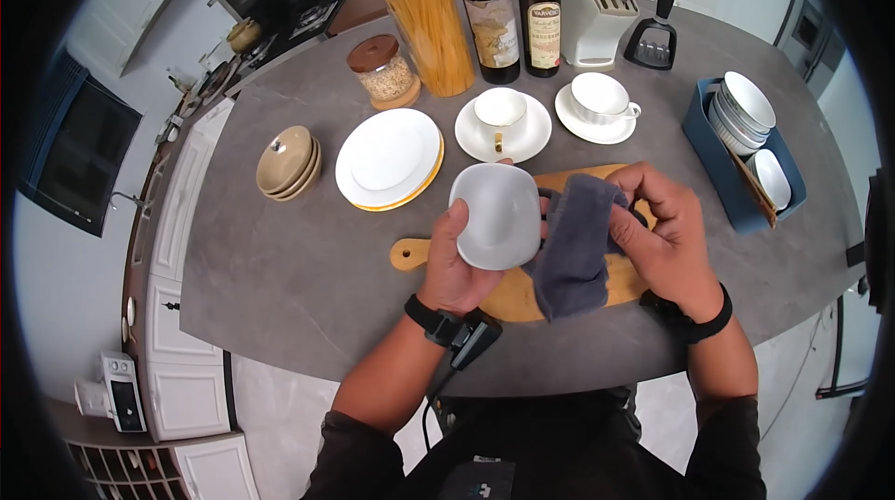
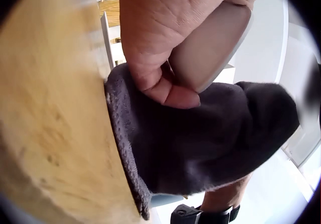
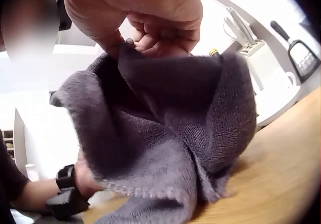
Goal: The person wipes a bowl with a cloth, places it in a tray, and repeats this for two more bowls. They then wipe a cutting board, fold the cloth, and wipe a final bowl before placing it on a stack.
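A white rounded-square bowl [image 1: 497,216] is held in my left hand [image 1: 454,262], its hollow facing up toward the head camera, thumb at the rim and fingers behind it. My right hand [image 1: 667,234] pinches a dark grey cloth [image 1: 576,248] between thumb and fingers. The cloth hangs down just right of the bowl, over a wooden cutting board [image 1: 508,306]. In the left wrist view, the left fingers wrap the bowl's underside [image 2: 210,45] with the cloth right behind them. Folds of the cloth [image 3: 165,133] fill much of the right wrist view.
Stacked tan bowls [image 1: 284,160] and white plates [image 1: 389,157] sit to the left. Two cups on saucers [image 1: 524,141] stand behind the board. A blue bin [image 1: 736,188] with bowls is at right. A pasta jar [image 1: 424,25], bottles [image 1: 543,25] and a knife block [image 1: 592,25] line the back.
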`<state>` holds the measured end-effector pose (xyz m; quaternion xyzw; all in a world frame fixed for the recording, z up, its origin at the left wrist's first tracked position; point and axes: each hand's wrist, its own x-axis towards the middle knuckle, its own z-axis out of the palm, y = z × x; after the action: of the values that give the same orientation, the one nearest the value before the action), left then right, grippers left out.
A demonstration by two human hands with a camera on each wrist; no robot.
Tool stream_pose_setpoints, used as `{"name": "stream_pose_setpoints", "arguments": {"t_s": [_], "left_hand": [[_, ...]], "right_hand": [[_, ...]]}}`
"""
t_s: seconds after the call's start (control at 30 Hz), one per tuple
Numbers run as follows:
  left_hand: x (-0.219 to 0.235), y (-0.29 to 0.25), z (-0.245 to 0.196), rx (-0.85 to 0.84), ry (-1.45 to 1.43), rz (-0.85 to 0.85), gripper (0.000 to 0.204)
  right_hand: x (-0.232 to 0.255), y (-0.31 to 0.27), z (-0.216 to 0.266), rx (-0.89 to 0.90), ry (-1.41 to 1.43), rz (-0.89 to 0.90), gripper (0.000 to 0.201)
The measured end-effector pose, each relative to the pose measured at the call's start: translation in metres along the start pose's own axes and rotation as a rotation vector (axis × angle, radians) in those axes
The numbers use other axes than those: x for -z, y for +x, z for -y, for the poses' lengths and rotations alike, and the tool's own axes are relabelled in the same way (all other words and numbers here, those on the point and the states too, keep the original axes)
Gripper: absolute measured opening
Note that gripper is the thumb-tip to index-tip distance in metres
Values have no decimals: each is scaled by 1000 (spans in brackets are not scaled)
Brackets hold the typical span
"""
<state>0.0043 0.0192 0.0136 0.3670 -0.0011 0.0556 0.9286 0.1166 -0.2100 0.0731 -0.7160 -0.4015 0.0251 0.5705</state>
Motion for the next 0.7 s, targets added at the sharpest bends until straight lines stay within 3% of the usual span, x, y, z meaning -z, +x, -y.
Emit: {"name": "stream_pose_setpoints", "arguments": {"t_s": [0.07, 0.1, 0.13, 0.2, 0.37, 0.43, 0.47, 0.53, 0.7], "left_hand": [[-2, 0, 3, 38, 14, -36, 92], [6, -1, 4, 80, -8, 61, 88], [4, -2, 7, 81, -12, 59, 88], [-1, -6, 13, 151, 83, -22, 100], [-2, -16, 10, 315, 11, -110, 91], [-3, -12, 8, 252, 119, -19, 89], [-1, -10, 6, 251, 117, -24, 89], [4, -8, 4, 263, 48, 13, 77], [5, -8, 10, 259, 52, -36, 73]], "right_hand": [[-7, 1, 10, -269, 291, 130, 13], [-13, 1, 4, -204, 180, 243, 18], [-22, -1, 3, -208, 179, 245, 18], [-42, -4, 5, 114, 2, 214, 23], [-58, 3, -3, 317, -108, 78, 27], [-63, 0, -7, 660, -316, 191, 28], [-62, 1, -9, 660, -312, 195, 28], [-57, 1, -14, 823, -524, 268, 36], [-45, 3, -13, 788, -749, 243, 39]]}}
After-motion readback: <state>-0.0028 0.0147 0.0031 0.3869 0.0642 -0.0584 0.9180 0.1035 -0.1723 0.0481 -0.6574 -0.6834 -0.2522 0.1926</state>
